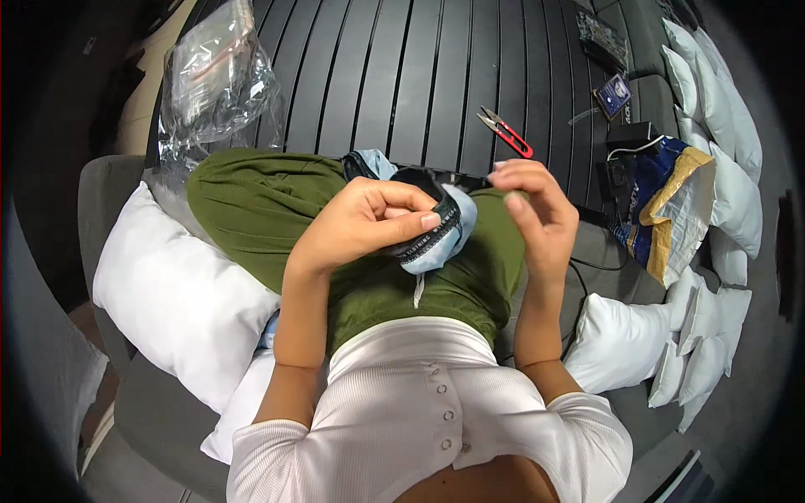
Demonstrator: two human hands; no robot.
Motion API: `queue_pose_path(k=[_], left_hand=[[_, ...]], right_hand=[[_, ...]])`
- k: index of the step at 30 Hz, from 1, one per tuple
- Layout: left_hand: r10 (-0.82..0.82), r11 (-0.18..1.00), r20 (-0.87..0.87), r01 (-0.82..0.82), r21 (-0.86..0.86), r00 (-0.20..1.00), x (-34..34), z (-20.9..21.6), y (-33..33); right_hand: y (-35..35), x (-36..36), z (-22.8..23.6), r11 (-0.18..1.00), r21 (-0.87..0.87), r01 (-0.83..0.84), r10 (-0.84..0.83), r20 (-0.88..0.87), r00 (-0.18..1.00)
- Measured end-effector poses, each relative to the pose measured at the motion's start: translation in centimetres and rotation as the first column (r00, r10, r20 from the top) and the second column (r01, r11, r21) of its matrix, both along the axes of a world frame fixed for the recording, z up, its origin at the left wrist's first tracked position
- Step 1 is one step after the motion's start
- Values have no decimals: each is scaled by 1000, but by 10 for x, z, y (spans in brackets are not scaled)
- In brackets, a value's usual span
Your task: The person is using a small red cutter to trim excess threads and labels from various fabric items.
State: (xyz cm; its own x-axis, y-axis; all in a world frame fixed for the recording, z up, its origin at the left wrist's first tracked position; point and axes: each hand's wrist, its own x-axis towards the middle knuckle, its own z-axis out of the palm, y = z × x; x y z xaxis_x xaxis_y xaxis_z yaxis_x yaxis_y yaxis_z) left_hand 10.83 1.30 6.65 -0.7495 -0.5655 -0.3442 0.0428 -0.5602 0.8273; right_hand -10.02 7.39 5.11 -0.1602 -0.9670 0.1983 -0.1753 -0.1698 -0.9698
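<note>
My left hand (369,220) is closed, thumb and forefinger pinching a light-blue garment (457,230) by its black elastic waistband (432,239) with pale lettering. The garment is bunched above my lap, and a small white tag (419,289) hangs below it. More of the black and light-blue cloth (376,163) lies behind my left hand, over my green trousers (260,197). Just right of the garment, my right hand (541,201) is raised with curved fingers, thumb and forefinger apart. I see nothing clearly held in it. Red thread snips (507,134) lie on the black slatted table beyond.
Clear plastic bags (214,80) are heaped on the table's left side. A blue and gold sack (667,210), a black box with a white cable (629,138) and a small dark packet (613,95) sit to the right. White cushions (180,285) flank me, with several more at right.
</note>
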Motion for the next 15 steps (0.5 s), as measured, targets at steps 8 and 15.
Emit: queue_pose_path(k=[8, 15], left_hand=[[1, 994, 69, 7, -108, 998, -2, -1, 1], [31, 987, 118, -11, -162, 992, -1, -7, 4]], right_hand=[[3, 26, 24, 972, -200, -125, 10, -492, 870], [1, 29, 20, 986, -148, -82, 6, -457, 889]])
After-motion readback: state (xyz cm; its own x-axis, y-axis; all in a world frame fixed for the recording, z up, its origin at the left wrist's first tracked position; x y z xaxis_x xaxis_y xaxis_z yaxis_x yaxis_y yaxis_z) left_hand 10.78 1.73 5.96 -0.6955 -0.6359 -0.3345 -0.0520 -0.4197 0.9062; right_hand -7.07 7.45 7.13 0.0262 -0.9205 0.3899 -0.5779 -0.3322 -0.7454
